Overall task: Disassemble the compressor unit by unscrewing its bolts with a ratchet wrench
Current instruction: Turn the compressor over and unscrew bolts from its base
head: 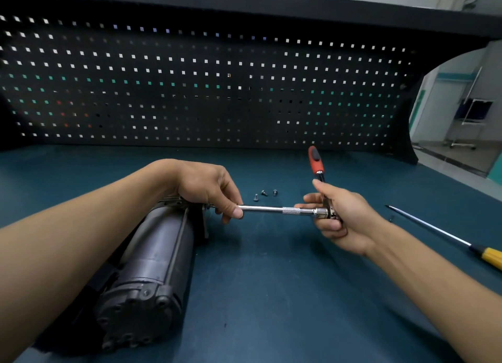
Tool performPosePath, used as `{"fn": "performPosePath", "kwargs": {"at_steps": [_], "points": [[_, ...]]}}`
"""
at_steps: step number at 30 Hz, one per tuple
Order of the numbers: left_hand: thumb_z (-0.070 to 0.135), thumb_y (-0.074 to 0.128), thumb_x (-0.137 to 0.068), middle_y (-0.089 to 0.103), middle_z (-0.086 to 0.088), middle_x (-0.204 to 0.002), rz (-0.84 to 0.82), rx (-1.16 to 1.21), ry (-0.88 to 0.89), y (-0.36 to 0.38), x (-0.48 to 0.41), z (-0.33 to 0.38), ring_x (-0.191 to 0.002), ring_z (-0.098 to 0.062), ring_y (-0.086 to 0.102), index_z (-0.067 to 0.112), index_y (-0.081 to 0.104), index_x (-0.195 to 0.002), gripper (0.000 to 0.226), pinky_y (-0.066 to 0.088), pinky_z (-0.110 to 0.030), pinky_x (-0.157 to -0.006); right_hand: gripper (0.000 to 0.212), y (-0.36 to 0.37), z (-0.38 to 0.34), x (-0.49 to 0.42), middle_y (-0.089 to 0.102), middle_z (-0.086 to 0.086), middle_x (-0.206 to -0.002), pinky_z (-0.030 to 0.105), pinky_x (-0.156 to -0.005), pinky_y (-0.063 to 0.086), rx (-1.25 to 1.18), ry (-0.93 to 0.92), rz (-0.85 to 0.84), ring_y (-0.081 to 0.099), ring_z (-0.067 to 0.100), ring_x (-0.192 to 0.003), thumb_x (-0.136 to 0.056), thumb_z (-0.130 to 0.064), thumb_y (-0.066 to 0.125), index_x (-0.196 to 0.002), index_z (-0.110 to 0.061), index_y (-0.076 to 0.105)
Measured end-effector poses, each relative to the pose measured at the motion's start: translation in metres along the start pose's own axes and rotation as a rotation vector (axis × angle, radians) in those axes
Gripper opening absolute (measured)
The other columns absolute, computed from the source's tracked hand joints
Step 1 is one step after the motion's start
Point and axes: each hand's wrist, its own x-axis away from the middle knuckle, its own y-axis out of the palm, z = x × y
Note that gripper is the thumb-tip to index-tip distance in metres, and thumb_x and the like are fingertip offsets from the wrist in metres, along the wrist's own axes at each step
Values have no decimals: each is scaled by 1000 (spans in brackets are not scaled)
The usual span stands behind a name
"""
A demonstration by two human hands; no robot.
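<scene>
- The compressor unit [152, 254] lies on its side on the counter [271, 294], at the lower left, with its far end toward the middle of the counter.
- The ratchet wrench [316, 162] carries a long extension bar [269, 209] that runs level from its head to the far end of the unit. The socket and the bolt are hidden behind the left hand.
- The left hand [206, 188] rests on the far end of the unit with the wrist bent down. Its fingers [236, 211] are curled and pinch the bar close to the socket end.
- The right hand [347, 221] comes in from the right, with the forearm low over the counter. Its fingers [330, 224] are curled around the head of the wrench, and the red and black handle stands up above the hand.
- To do this step well, the bar should stay in one straight line with the bolt, so that the socket does not slip off. The left fingers should only guide the bar lightly and let it turn.
- With the grip at the head, the person probably spins a bolt that is already loose. For a tight one, a hold further out on the handle gives more force.
- Three bolts [264, 193] lie loose on the counter just behind the bar, so part of the task looks done. A screwdriver [434, 230] lies well apart at the right.
</scene>
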Motion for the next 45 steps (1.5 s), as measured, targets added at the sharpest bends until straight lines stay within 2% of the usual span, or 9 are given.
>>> {"fn": "performPosePath", "kwargs": {"at_steps": [7,15,18,22,28,34,38,41,45], "points": [[41,77,-80,74,7,-77,13,10,4,0,0,-2,-70,-2,58,16,78,-94,28,43,-14,-69,33,0,-5,1,63,4,-71,14,-25,18,-50,125,-17,29,4,-30,-98,-39,54,-85,-10,58],[38,78,-82,75,7,-78,14,-25,-22,0,0,-2,-71,-2,59,21,78,-93,21,42,-19,-72,22,2,2,-3,61,5,-78,16,-30,24,68,115,24,32,6,-32,-94,-29,65,-83,-15,52],[40,78,-80,74,7,-78,0,-30,-27,0,1,0,-72,-3,59,21,76,-93,23,42,-18,-72,24,2,6,-4,59,-4,-57,18,-34,27,144,-12,86,36,7,-35,-89,-32,74,-84,-15,57],[52,66,-80,73,6,-77,-15,6,-29,-1,2,4,-71,-4,58,21,75,-94,36,42,-10,-65,28,3,8,-3,77,6,-78,18,-37,34,295,-333,114,45,12,-39,-85,-35,77,-77,-14,59],[52,54,-89,75,5,-80,-42,-6,-50,-1,4,6,-76,-6,60,22,75,-105,40,44,-19,-77,42,2,10,-2,65,12,-60,16,-43,39,455,-785,156,54,12,-43,-93,-37,67,-67,-4,70],[47,57,-90,76,4,-82,-40,-7,-47,0,5,7,-80,-8,59,21,75,-101,34,44,-15,-79,51,-8,10,-6,62,6,-63,38,-60,45,825,-1094,172,59,22,-60,-99,-50,51,-74,-10,71],[51,59,-83,75,4,-77,-29,12,-26,1,5,7,-75,-8,58,20,74,-90,34,42,-11,-72,52,-10,9,-4,61,4,-64,40,-61,44,880,-1061,153,58,23,-62,-96,-53,45,-77,-12,69],[53,61,-81,74,4,-76,-25,-3,-23,1,6,6,-73,-6,57,22,74,-86,34,41,-13,-71,46,-8,9,-3,63,-9,-66,17,-58,41,875,-980,135,55,6,-59,-99,-51,47,-76,-17,69],[53,65,-79,74,4,-75,-16,-20,-31,2,6,7,-73,-6,57,23,75,-83,32,41,-26,-79,44,1,3,-1,74,5,-75,18,-42,40,530,-704,106,52,10,-44,-103,-40,51,-76,-11,69]]}}
